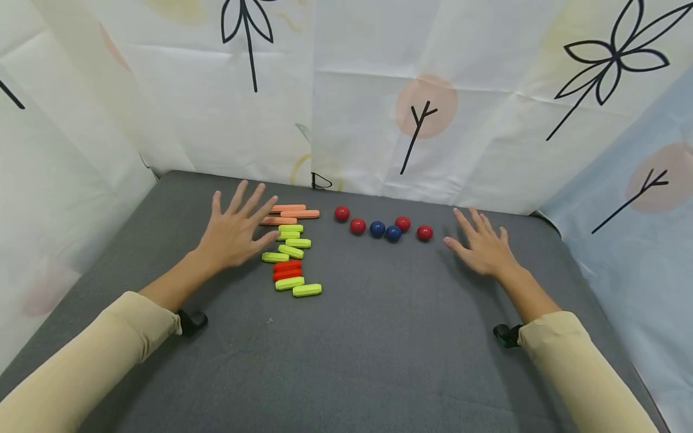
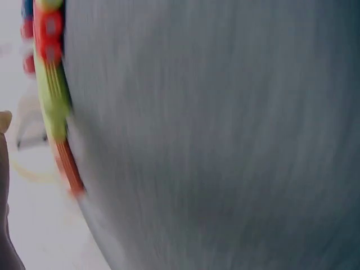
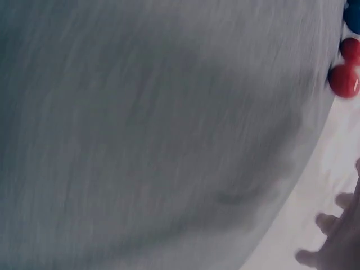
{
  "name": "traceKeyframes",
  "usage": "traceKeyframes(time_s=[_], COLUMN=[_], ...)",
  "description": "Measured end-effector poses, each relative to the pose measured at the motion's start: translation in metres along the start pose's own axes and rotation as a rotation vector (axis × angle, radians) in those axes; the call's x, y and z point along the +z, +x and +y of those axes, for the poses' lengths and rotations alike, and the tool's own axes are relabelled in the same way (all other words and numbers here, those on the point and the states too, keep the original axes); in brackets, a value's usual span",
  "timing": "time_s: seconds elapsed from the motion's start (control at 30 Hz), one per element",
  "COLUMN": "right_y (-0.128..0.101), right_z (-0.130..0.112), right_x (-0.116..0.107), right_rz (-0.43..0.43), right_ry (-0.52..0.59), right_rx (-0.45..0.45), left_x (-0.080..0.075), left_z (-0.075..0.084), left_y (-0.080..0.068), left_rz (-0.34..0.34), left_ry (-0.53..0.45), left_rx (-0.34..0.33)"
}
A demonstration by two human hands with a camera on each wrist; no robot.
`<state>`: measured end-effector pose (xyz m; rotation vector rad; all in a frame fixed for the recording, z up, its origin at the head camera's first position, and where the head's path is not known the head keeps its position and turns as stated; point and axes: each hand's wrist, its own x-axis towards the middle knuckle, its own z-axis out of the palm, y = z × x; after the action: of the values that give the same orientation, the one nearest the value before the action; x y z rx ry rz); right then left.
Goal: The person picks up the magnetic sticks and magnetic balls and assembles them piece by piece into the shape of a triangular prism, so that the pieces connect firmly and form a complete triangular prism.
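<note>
My left hand (image 1: 230, 233) hovers with spread fingers at the left of the table, its thumb over the edge of a column of short ribbed sticks. Orange sticks (image 1: 300, 214) lie at the far end, then yellow-green sticks (image 1: 298, 243), red sticks (image 1: 287, 275) and two more yellow-green ones (image 1: 307, 290). On the right, my right hand (image 1: 482, 245) is spread above the table and holds nothing. Nearest to it is a red ball (image 1: 425, 233). Other red balls (image 1: 341, 213) and two blue balls (image 1: 393, 233) form a loose row in the middle.
The dark grey table (image 1: 346, 361) runs back to a white printed cloth (image 1: 357, 120). More cloth hangs along the left and right sides. Each wrist carries a black strap-on device (image 1: 507, 335) near the sleeve cuff. Both wrist views are blurred.
</note>
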<state>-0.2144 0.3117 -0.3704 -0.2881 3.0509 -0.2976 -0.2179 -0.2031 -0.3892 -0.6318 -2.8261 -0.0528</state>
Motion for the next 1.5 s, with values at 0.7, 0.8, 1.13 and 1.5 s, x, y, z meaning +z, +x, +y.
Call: traceKeyframes(time_s=[0.7, 0.8, 1.13, 1.5], right_y=[0.017, 0.018, 0.019, -0.009], right_z=[-0.034, -0.036, -0.038, -0.048], right_x=[0.021, 0.023, 0.027, 0.027], right_rz=[0.002, 0.01, 0.058, -0.046], right_ry=[0.545, 0.543, 0.526, 0.513], right_rx=[-0.056, -0.056, -0.077, -0.176], left_x=[0.006, 0.006, 0.013, 0.013], left_z=[0.058, 0.058, 0.061, 0.081], left_y=[-0.03, -0.032, -0.031, -0.022], left_rz=[-0.15, -0.178, -0.11, -0.044], left_ry=[-0.524, -0.53, -0.56, -0.568], left_rx=[0.43, 0.417, 0.443, 0.426])
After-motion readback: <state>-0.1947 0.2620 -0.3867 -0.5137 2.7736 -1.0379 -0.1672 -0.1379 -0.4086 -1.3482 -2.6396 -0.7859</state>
